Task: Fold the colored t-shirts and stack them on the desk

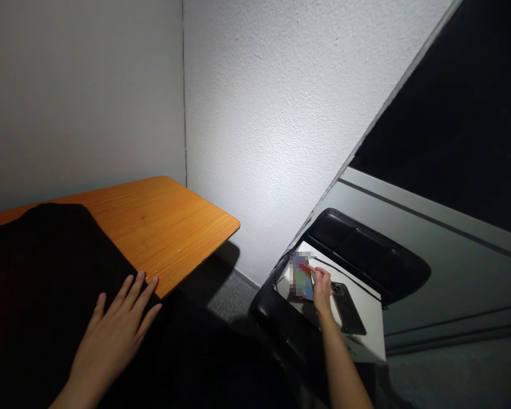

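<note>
Pointing at the lit phone, 5 o'clock? Keep your right hand light (can't tell its grip), left hand spread wide on black cloth, 8 o'clock.

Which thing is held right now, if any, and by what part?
Nothing appears held: the left hand lies flat on the black cloth, and the right hand points at the lit phone.

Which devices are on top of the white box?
Dark phone, back facing up; lit phone, right hand at it. Surface of the white box beneath them is covered, unseen.
</note>
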`<state>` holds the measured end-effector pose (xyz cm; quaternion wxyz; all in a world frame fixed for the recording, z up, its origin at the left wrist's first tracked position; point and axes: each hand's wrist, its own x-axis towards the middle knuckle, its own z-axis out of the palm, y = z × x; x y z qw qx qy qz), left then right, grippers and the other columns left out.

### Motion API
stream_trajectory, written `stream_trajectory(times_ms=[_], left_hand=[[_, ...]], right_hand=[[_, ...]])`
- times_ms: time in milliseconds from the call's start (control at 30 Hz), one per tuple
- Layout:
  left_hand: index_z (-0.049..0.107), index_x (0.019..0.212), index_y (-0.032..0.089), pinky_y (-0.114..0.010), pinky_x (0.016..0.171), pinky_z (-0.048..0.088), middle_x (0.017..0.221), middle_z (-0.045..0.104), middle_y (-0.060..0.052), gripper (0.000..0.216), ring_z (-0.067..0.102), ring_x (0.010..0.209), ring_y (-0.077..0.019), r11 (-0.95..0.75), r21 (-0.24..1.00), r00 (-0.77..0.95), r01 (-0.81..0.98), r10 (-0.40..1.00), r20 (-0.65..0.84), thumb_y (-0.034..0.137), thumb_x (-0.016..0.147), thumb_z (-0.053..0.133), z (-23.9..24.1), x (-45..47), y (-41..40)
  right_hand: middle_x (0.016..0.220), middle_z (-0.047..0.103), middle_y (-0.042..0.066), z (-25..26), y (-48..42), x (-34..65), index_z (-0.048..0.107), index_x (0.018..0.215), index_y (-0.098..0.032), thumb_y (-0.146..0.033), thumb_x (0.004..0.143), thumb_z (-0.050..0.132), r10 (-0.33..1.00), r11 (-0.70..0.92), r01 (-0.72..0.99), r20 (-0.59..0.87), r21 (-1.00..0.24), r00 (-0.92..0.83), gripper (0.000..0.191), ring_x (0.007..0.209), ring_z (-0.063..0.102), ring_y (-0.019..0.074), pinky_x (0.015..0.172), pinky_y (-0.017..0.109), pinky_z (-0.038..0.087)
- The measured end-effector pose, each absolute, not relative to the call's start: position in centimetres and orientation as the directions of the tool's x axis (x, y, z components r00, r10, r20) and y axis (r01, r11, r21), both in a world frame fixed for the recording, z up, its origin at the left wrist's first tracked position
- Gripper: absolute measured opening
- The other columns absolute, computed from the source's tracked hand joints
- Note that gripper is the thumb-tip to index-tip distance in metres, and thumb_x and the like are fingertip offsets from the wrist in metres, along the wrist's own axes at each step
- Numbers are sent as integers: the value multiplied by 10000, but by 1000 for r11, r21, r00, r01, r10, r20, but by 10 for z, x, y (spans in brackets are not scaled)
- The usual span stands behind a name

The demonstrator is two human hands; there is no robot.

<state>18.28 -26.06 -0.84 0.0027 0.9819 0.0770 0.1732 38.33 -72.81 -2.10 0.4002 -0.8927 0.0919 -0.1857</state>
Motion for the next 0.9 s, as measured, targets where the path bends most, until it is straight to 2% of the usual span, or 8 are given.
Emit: stream_trajectory(times_ms=[133, 233, 600, 833, 900], left_hand=[[322, 1496, 174, -578, 1156, 114, 1574, 255, -95, 646, 153, 1465, -296, -989, 30, 931, 147, 148, 335, 504, 962, 168, -10, 182, -261], [309, 1501, 175, -576, 1158, 100, 1580, 240, -99, 637, 144, 1467, -296, -989, 19, 934, 143, 142, 329, 494, 964, 187, -12, 181, -260], [310, 1498, 146, -587, 1160, 75, 1591, 200, -109, 624, 114, 1470, -310, -993, 4, 937, 115, 110, 331, 438, 959, 192, -15, 181, -258], [339, 1487, 153, -590, 1156, 94, 1578, 242, -116, 635, 145, 1464, -313, -992, 55, 930, 118, 130, 345, 461, 952, 191, -12, 183, -259], [336, 1489, 163, -585, 1158, 93, 1579, 242, -110, 636, 145, 1464, -308, -991, 59, 930, 119, 132, 344, 469, 950, 198, -12, 183, -259]], right_hand=[[1104, 678, 64, -24, -733, 374, 467, 1101, -223, -498, 930, 237, -353, -643, 93, 403, -760, 845, 397, 1158, 505, 262, 1025, 442, 201], [958, 706, 46, -30, -739, 362, 488, 1045, -217, -479, 930, 270, -305, -684, 158, 477, -712, 824, 360, 1096, 538, 252, 1006, 423, 217], [983, 700, 49, -30, -742, 355, 499, 1010, -213, -473, 941, 269, -217, -722, 164, 444, -673, 869, 354, 1085, 524, 251, 987, 426, 214], [884, 692, 35, -24, -734, 355, 501, 983, -214, -467, 943, 263, -134, -734, 211, 442, -646, 887, 350, 980, 566, 239, 962, 416, 246], [914, 692, 43, -21, -730, 359, 498, 995, -216, -474, 943, 255, -140, -728, 214, 446, -651, 884, 358, 1003, 560, 247, 963, 422, 245]])
